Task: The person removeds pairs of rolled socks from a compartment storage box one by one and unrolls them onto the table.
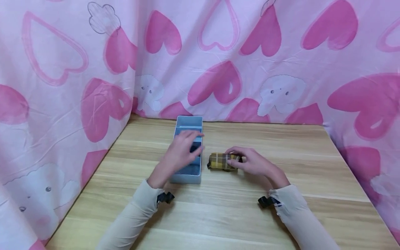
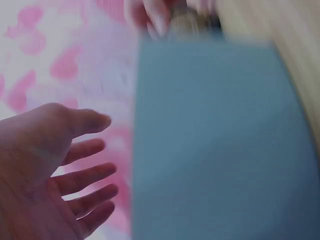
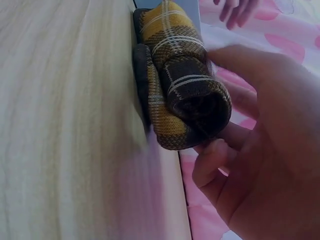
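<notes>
A rolled-up pair of plaid knit socks, brown and yellow with white lines, lies on the table right of the box. My right hand grips its right end, thumb on the near side and fingers on the far side. The right wrist view shows the open end of the roll facing my right hand. Over the long grey-blue divided box hovers my left hand, fingers spread and holding nothing. In the left wrist view the box wall stands beside the left hand's fingers.
Something black lies in a middle compartment of the box, partly hidden by the left hand. The wood-grain table meets a pink heart-patterned curtain at the back and sides.
</notes>
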Demonstrator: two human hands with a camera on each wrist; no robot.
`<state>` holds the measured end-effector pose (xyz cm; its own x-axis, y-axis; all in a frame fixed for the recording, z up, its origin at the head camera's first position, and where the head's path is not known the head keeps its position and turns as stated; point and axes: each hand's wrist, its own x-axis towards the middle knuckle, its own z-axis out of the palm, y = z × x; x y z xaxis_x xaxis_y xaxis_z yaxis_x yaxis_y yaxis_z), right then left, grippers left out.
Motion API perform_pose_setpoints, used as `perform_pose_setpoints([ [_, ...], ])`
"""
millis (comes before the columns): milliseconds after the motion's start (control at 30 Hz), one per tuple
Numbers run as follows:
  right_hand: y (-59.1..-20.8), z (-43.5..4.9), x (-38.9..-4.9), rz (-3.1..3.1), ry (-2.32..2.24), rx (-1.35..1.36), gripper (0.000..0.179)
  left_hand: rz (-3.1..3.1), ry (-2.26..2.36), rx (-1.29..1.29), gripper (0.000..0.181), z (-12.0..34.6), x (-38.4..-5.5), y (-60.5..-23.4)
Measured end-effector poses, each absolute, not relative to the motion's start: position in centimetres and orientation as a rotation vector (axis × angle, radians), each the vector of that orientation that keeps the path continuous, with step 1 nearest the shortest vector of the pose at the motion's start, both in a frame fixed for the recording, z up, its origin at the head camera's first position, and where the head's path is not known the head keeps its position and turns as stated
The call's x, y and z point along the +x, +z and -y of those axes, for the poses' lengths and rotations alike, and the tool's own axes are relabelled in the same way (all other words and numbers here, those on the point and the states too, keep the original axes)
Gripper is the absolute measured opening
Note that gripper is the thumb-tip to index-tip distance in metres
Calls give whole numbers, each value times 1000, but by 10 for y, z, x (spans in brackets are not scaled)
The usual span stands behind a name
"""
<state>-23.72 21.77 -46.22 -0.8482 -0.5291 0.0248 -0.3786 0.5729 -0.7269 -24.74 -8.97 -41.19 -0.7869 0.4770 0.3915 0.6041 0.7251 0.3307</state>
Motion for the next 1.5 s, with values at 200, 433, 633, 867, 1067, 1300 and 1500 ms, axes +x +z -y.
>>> perform_pose_setpoints([
  [200,-464,-216,-239,-2600,-1124,-806,46,2674,-561,-1139,38,52,-208,-410],
  [433,-464,-217,-237,-2623,-1131,-764,44,2834,-539,-1444,33,29,-181,-418],
  [633,-467,-216,-239,-2678,-1144,-726,43,2881,-495,-1608,28,22,-176,-432],
  [867,-465,-217,-239,-2652,-1234,-696,43,2913,-378,-1574,37,18,-174,-444],
  [1067,-465,-216,-240,-2556,-1327,-634,40,2882,-344,-1546,38,17,-174,-445],
  [1300,-469,-217,-242,-2572,-1281,-612,33,2770,-289,-1513,38,16,-173,-447],
  [1500,-470,-217,-242,-2638,-1236,-565,36,2832,-308,-1517,49,16,-173,-454],
])
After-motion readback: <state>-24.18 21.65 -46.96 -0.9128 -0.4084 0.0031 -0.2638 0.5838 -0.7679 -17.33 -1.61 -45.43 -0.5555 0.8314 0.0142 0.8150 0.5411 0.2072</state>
